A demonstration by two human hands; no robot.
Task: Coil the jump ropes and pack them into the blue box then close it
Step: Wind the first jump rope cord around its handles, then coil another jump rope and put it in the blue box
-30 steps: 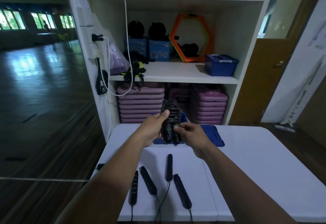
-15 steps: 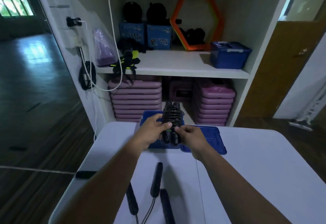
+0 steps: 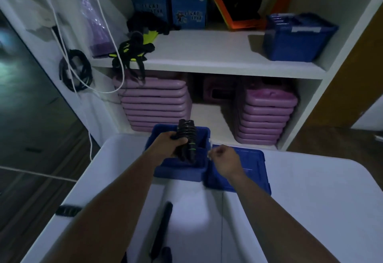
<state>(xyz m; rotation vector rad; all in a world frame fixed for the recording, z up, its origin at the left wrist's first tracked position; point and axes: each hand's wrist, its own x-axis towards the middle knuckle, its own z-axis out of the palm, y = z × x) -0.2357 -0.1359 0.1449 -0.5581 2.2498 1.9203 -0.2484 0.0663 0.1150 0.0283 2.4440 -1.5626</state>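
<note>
Packing step: left hand (image 3: 171,145) fingers clenched round coiled jump rope (image 3: 186,135) over blue box (image 3: 178,172). Right hand (image 3: 223,161) fingers loosely curled, empty, above lid (image 3: 253,159). Next, likely: lower coil in, let go. Uncoiled rope handle (image 3: 163,227) lies on tabletop (image 3: 300,200).

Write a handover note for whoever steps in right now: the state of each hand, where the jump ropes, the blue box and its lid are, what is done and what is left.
Left hand: grips the coiled jump rope upright, its lower end in the mouth of the open blue box.
Right hand: loosely curled, holds nothing, over the lid, which lies on the table right of the box.
Done: one rope coiled.
Left: set it in the box, coil and pack the ropes whose loose handles lie at the table's near edge, fit the lid.
</note>
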